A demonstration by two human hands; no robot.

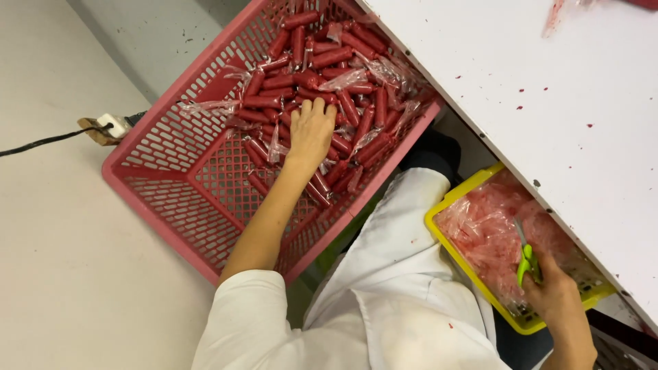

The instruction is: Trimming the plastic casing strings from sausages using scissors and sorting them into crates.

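Left hand (pixel 310 130) lies spread on sausages (pixel 329 58) in pink crate (pixel 164 164); they look firm, film-slick: grasp mid-length. Right hand (pixel 555 294) is closed around green scissors (pixel 526 260).

head camera looks steeply down, close over the lap.

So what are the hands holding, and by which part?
The right hand holds green-handled scissors by the handles, over the yellow basket. The left hand lies flat on the red sausages in the pink crate; whether it grips one cannot be told.
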